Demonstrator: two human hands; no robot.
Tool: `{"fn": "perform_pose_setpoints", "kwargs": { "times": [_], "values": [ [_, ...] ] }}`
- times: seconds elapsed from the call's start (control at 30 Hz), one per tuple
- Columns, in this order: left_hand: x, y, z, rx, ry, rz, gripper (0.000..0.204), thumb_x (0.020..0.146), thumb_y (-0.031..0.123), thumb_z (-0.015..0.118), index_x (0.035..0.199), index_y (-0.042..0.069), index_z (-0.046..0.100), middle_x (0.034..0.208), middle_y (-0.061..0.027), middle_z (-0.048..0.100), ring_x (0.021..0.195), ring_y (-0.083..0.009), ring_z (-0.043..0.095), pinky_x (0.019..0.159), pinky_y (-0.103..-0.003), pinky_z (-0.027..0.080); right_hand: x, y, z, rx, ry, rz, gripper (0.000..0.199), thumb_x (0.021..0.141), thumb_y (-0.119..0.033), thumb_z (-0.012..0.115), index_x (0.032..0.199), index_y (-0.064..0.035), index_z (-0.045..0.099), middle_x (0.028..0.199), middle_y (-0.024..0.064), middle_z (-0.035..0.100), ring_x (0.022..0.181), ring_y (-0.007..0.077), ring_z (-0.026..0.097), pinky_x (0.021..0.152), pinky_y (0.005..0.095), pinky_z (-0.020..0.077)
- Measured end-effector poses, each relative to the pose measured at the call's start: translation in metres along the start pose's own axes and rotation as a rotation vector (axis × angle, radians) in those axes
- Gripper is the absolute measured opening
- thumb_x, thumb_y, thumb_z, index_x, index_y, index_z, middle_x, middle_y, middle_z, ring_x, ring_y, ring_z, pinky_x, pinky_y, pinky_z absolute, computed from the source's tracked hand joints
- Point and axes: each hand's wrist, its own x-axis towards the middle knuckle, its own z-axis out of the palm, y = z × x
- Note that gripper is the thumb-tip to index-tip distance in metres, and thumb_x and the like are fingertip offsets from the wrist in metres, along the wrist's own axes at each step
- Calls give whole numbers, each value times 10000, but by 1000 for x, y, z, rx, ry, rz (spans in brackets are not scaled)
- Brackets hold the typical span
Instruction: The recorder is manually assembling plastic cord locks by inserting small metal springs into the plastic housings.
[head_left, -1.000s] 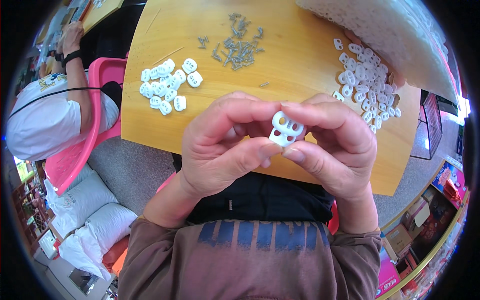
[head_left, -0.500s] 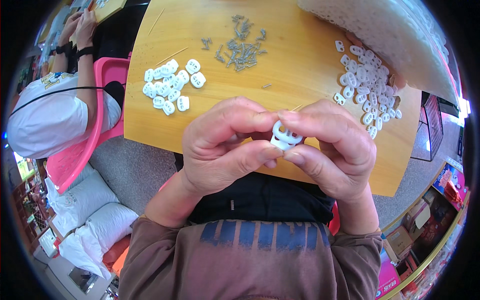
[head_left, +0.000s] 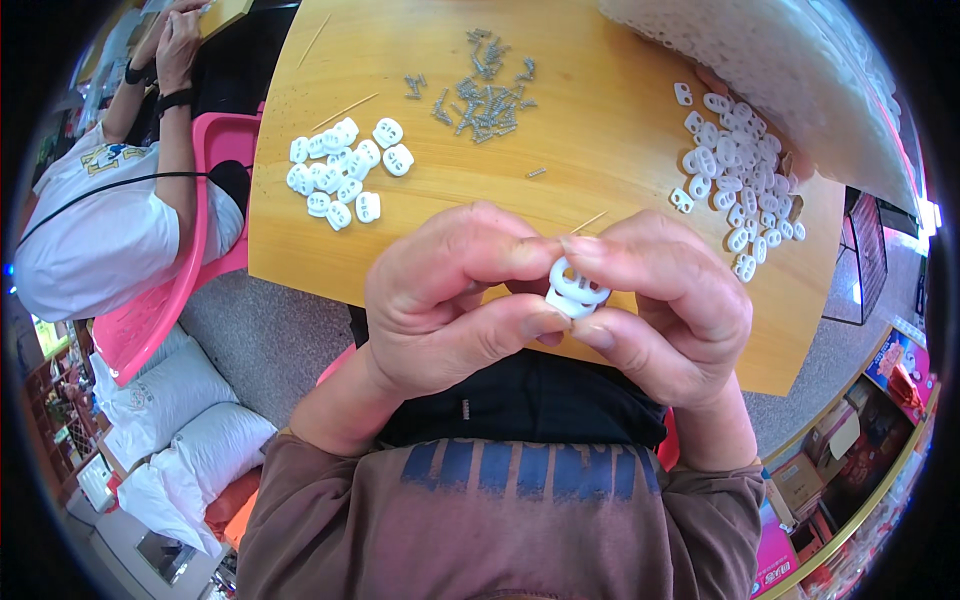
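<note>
In the head view, holds a small white plastic piece (head_left: 583, 296) up at chest front, over the near part of the wooden counter (head_left: 600, 90). Clamps the piece from its left side with the left grip (head_left: 450, 285), forefinger at the top and thumb at the bottom. Clamps it likewise from the right with the right grip (head_left: 675, 300), bringing both sets of fingertips nearly together around it. Shows an oval, slotted top facing up over a plain lower part; cannot make out the inside.

Just beyond the right forefinger, shows a thin stick (head_left: 590, 222). Farther left on the counter, has a loose cluster of white pieces (head_left: 326, 178), with another thin stick (head_left: 345, 111) just behind. At the far middle, has a scattered heap of small metal springs (head_left: 490, 107), plus a single spring (head_left: 537, 172) lying apart on the near side. To the right, has a larger pile of white parts (head_left: 735, 160) beside a big translucent bag (head_left: 760, 60).

Beyond the counter's left edge, shows a pink chair (head_left: 160, 310) with a co-worker (head_left: 120, 230) in a white shirt, and below, stuffed white sacks (head_left: 215, 440) on the floor.
</note>
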Motion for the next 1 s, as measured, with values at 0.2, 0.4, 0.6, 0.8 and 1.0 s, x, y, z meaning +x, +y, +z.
{"fn": "perform_pose_setpoints", "kwargs": {
  "times": [0.2,0.4,0.6,0.8,1.0],
  "values": [
    [-5,5,6,-106,87,-118,235,700,31,656,905,-33,558,818,-104,565,705,-160,541,598,-242,424,-2,-1,0,61,-10,-2,349,668,-94,682,959,51,553,835,127,586,730,185,551,629,266,426],
    [-6,2,9,-106,91,-81,226,703,25,651,900,-28,555,803,-100,558,708,-156,534,598,-237,419,-2,-1,0,51,-9,-25,330,674,-81,678,953,46,554,825,128,582,722,180,551,622,261,430],
    [-8,2,11,-113,89,-55,216,708,22,648,896,-24,551,802,-94,555,699,-146,524,589,-233,412,-4,-2,1,67,-2,-17,307,684,-79,669,943,41,557,816,125,583,695,175,553,592,254,432],
    [-8,2,12,-120,82,-57,215,710,16,643,900,-22,550,810,-92,551,700,-141,519,590,-232,408,-3,-4,0,23,-18,-33,274,701,-75,653,932,36,555,807,120,583,677,172,552,579,252,429],
    [-8,4,14,-165,84,-67,205,722,-21,617,915,-10,548,832,-101,558,703,-143,540,577,-228,435,-6,0,5,58,-3,-68,243,734,-49,614,945,41,535,764,127,568,631,169,552,524,250,428]
  ]
}}
